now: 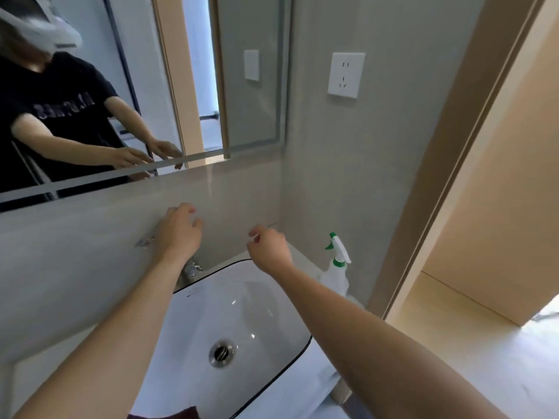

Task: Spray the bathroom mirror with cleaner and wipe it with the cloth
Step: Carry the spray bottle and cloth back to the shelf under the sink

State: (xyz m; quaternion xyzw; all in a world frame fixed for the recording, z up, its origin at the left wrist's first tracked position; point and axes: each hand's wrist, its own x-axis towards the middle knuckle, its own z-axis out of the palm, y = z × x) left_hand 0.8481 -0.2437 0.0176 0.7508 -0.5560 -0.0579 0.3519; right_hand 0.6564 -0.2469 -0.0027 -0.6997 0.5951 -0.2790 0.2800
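Hovering empty left hand (178,234), right hand (269,249), spray bottle (335,267) beside sink (272,297)

one mirror (121,86), one spray bottle (335,267), one sink (242,313) with one drain (222,353), one wall socket (345,74), one dark red cloth (169,414), two bare hands.

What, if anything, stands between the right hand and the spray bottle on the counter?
Nothing visible. The right hand is empty above the sink's back rim, and the spray bottle stands upright to its right in the corner, with only open counter between them.
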